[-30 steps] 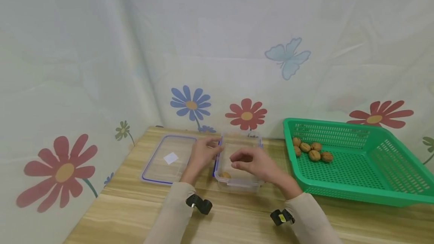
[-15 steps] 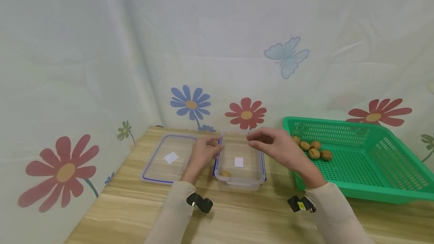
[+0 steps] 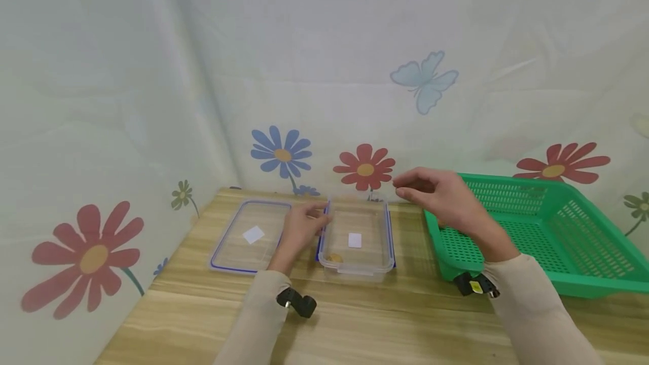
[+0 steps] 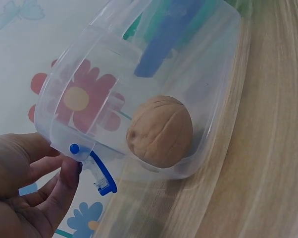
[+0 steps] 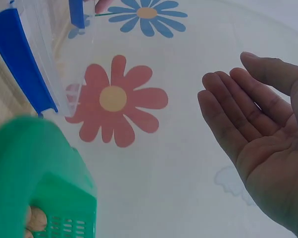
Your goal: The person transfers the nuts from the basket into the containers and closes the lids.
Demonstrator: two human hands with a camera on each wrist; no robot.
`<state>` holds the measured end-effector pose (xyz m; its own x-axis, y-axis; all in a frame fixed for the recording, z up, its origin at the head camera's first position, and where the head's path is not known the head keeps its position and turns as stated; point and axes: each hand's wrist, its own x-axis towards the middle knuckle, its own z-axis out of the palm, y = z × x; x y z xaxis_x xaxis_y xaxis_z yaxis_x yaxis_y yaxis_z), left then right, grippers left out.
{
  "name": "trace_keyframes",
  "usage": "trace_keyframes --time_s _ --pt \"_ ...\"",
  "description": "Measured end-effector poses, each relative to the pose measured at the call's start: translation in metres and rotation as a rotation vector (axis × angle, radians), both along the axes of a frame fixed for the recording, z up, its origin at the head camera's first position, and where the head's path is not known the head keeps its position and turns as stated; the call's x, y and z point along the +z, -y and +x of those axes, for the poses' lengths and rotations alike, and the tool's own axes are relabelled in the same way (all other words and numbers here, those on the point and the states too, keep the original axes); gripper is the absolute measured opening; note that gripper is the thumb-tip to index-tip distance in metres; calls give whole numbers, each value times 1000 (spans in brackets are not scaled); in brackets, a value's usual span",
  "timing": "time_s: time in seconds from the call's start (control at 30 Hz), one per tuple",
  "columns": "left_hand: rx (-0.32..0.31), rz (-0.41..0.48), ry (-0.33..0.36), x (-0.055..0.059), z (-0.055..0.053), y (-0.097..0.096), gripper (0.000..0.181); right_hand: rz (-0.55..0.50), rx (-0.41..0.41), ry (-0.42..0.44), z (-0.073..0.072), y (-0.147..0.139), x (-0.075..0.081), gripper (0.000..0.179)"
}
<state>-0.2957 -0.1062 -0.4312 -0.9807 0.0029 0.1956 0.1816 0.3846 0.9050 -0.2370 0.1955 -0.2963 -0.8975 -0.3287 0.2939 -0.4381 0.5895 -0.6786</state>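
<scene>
My left hand [image 3: 299, 230] pinches the left rim of a clear plastic food container [image 3: 383, 241], near a blue latch hanging open. Inside the container, one walnut [image 4: 161, 131] lies in the near left corner. My right hand [image 3: 448, 199] is raised over the left side of a green plastic basket [image 3: 598, 281], holding nothing. The right wrist view shows its fingers nearly straight and the palm bare. Walnuts [image 5: 37, 219] in the basket are mostly hidden behind that hand in the head view.
A clear lid with a blue seal [image 3: 234, 241] lies flat on the wooden table [image 3: 355, 325], left of the container. Behind the table hangs a white curtain [image 3: 324, 72] printed with flowers and a butterfly.
My right hand has moved right and up, from over the container to over the basket's left side. The left hand has stayed at the container's rim.
</scene>
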Motion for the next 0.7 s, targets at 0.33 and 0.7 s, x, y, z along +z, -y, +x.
trace_keyframes --time_s 0.33,0.7 --pt "-3 16 -4 -1 3 1 35 14 -6 -53 -2 -29 18 33" --pt "0 7 5 -1 3 1 36 81 -88 -13 -24 -73 28 42"
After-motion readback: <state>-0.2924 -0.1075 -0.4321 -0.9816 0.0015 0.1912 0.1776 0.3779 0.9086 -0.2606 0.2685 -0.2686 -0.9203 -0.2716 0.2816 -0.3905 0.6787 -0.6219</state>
